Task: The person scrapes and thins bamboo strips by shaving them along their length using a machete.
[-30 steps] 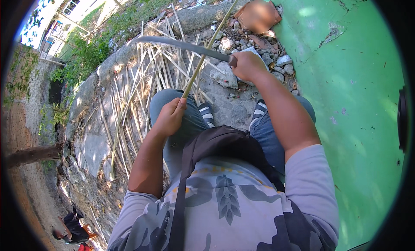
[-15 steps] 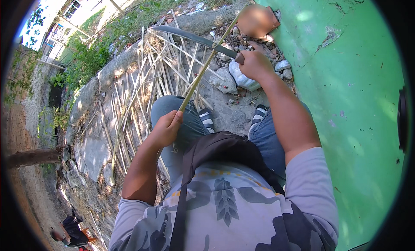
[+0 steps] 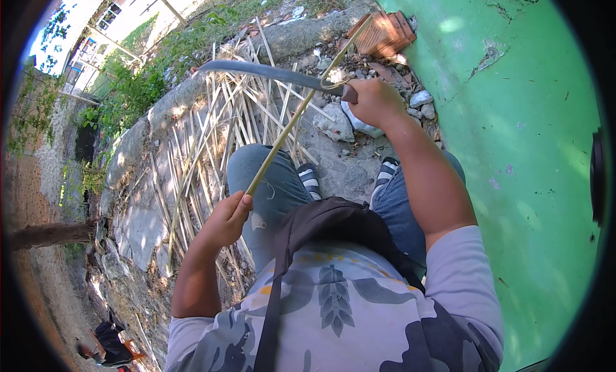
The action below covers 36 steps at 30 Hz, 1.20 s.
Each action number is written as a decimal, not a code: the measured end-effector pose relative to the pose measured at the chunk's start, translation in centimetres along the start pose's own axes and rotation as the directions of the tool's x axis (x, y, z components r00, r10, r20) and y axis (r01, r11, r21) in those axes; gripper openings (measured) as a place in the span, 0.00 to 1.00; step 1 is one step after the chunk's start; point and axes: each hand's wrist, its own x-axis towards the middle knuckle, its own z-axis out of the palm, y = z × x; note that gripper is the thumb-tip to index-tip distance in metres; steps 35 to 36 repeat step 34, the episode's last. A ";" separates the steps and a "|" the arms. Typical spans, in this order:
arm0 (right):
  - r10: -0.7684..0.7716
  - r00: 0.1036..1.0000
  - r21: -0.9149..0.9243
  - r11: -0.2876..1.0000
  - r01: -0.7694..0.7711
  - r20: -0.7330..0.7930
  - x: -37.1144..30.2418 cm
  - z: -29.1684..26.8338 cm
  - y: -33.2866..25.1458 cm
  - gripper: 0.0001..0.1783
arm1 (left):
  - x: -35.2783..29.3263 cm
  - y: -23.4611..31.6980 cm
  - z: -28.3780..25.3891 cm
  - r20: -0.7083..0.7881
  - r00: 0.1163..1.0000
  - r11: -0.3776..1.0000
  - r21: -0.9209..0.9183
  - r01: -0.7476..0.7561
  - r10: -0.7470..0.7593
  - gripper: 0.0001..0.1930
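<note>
In my left hand (image 3: 226, 219), above my left thigh, is the near end of a long, thin bamboo strip (image 3: 286, 129). The strip slants away from me to the upper right. My right hand (image 3: 377, 104) is closed round the handle of a machete (image 3: 263, 70), whose long grey blade points left. The blade crosses the strip and touches it near the handle. A thin curl of shaving (image 3: 330, 83) shows at that crossing. Loose fine shavings (image 3: 258, 222) cling to my left trouser leg.
Many pale split strips (image 3: 192, 160) lie heaped on the stone ground ahead and left. White rocks (image 3: 333, 123) and reddish bricks (image 3: 387, 37) sit near the green wall (image 3: 507, 147) on the right. A person (image 3: 109, 343) sits at the far lower left.
My left hand has drawn the bamboo strip back toward me and left. The machete has tilted and shifted slightly left, its contact sitting closer to the handle, with a curl showing there.
</note>
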 end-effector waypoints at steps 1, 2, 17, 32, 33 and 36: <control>-0.066 0.997 -0.054 0.996 0.068 0.040 -0.4 0.0 -1.6 0.07 | -0.3 0.1 -0.4 0.005 1.000 0.999 -0.035 0.031 -0.031 0.24; -0.130 0.988 -0.106 0.985 0.138 0.083 -0.6 -0.1 -2.7 0.06 | -0.6 0.1 -0.7 0.010 0.998 0.996 -0.070 0.062 -0.061 0.24; 0.651 0.758 0.925 0.267 -0.269 0.032 2.2 -2.8 5.1 0.09 | -3.5 -4.9 -1.8 -0.040 0.987 0.984 -0.096 0.148 -0.153 0.24; 0.543 0.839 0.887 0.409 -0.214 -0.048 2.0 -2.9 4.1 0.11 | 4.4 1.0 -2.1 -0.062 0.996 0.990 -0.120 -0.072 0.064 0.17; 0.539 0.841 0.894 0.400 -0.201 -0.053 2.0 -3.0 4.0 0.11 | 4.7 1.5 -2.0 -0.128 0.990 0.992 -0.110 -0.067 0.053 0.17; 0.538 0.841 0.902 0.389 -0.189 -0.056 1.9 -3.2 3.8 0.10 | 4.8 1.7 -2.1 -0.109 0.991 0.992 -0.091 -0.085 0.075 0.21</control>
